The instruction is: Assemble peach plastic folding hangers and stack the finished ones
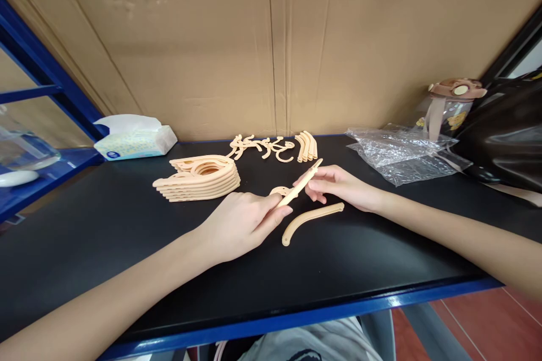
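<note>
A beige folding clothes hanger [300, 187], partly assembled, is tilted in the air between my hands, its curved hook [279, 190] showing beside my left fingers. My left hand [249, 217] pinches its near end between thumb and forefinger. Around its far end, the fingers of my right hand [326, 181] are closed. Just below them a loose curved hanger arm [311, 220] lies on the black tabletop [262, 282]. A neat stack of folded beige hangers [199, 180] stands left of my hands.
Behind my hands lie a heap of loose hanger hooks [258, 145] and a small row of hanger arms [306, 146]. A tissue pack [134, 138] is at the back left. To the right are crumpled clear plastic bags [400, 152], a drinking bottle [449, 110] and a dark bag [503, 130].
</note>
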`<state>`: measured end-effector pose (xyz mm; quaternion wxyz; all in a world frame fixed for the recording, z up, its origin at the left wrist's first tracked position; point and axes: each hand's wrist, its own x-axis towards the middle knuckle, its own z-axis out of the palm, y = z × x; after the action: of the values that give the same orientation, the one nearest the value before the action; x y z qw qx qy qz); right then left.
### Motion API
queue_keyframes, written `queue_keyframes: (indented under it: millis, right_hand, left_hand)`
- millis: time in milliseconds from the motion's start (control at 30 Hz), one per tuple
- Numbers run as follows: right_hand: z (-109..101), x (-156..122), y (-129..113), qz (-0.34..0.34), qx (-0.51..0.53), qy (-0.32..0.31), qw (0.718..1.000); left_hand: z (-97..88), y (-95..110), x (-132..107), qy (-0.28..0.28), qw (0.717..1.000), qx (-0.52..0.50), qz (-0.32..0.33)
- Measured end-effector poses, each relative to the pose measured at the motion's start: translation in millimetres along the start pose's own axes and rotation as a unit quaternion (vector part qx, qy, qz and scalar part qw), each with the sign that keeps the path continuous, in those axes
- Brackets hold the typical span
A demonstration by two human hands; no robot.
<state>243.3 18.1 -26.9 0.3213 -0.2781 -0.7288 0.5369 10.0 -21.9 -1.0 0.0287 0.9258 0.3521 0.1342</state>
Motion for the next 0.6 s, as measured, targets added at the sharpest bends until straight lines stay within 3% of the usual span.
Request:
queue_keyframes:
  millis: [367,600]
  right_hand:
    - [-1.8,-1.3,-2.9,0.046,0.087,-0.003,0.995]
    - [-4.4,-0.9,1.5,0.014,0.099,0.094,0.99]
  left_hand:
    - [1.1,0.5,-0.3,-0.002,1.0,0.013,0.007]
    - [1.6,-0.2,0.5,0.03,0.999,0.001,-0.031]
